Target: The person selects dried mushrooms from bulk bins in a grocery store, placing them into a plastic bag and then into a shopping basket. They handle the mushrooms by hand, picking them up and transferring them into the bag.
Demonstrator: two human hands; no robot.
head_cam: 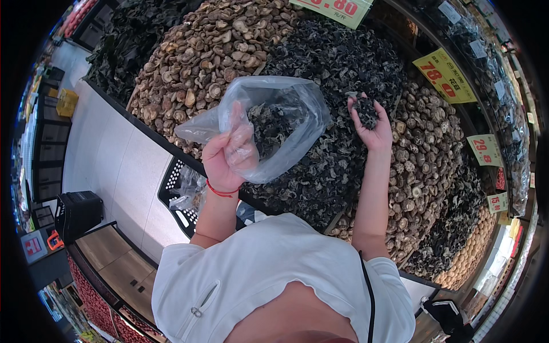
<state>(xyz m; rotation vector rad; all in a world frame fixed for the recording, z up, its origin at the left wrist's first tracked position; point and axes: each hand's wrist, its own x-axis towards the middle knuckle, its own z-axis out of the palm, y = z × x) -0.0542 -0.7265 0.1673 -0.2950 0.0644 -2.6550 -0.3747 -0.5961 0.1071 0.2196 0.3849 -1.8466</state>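
Note:
My left hand [231,148] grips the side of a clear plastic bag [291,165], partly inside the film, and the bag's mouth is wide. Dark dried wood ear fungus shows within the bag's ring; how much of it lies inside is hard to tell. To the right, my right hand [374,124] is palm up with its fingers curled round a clump of dried black fungus [364,112]. Both hands are over a large heap of the same black fungus [339,55].
Dried shiitake mushrooms [197,64] lie heaped at the left, patterned dried mushrooms [418,163] at the right. Price signs [446,77] stand along the back edge. A black perforated basket [184,218] holding plastic bags is near my left forearm. Dark dried sheets [124,51] are piled far left.

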